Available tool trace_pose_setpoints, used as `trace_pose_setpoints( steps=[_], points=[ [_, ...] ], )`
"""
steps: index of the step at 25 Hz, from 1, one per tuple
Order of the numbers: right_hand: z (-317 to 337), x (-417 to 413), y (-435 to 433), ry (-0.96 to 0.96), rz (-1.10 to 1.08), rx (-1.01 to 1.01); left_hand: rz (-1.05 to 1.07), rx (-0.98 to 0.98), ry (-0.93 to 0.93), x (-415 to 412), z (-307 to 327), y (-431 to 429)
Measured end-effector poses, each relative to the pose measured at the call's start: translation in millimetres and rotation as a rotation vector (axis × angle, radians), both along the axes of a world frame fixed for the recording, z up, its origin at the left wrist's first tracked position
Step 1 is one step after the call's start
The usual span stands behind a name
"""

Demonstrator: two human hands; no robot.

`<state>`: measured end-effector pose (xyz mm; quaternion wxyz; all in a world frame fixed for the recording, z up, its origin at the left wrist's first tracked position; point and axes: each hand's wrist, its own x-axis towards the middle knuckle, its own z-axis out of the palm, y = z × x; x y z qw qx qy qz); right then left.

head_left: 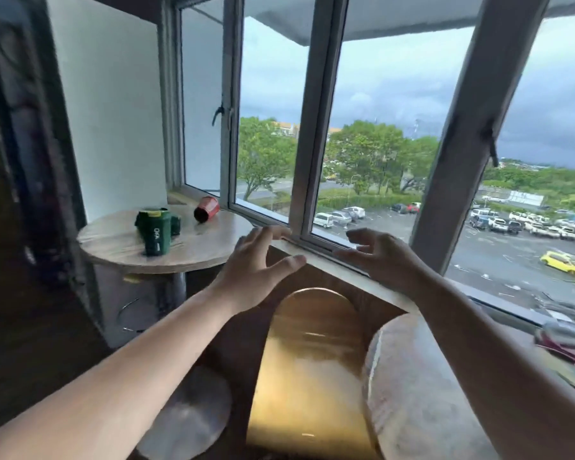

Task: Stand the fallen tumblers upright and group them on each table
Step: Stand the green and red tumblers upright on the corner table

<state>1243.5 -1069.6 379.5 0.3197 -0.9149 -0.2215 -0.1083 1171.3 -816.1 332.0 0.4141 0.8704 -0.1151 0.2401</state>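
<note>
I had both hands out ahead of me, empty and slack-fingered, gripping nothing. Well left of and beyond my left hand (259, 260) stood the round table (113, 240) with 2 tumblers lying on their sides: the green one (156, 231) nearer its front edge, the red one (206, 209) farther back by the window, mouth turned toward me. My right hand (380, 257) hovered at the sill (346, 270), well apart from both. I judged the step was the reach to that table. Best done by taking the green one around its middle with my left hand and tipping it onto its base, then setting the red one just beside it.
</note>
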Motion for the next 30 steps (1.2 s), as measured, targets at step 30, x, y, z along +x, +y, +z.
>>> trace_pose_setpoints(
  steps=[30],
  points=[
    [-74, 222, 509, 0.088, 0.198, 0.020, 0.232, -0.155, 0.374, 294, -73, 540]
  ],
)
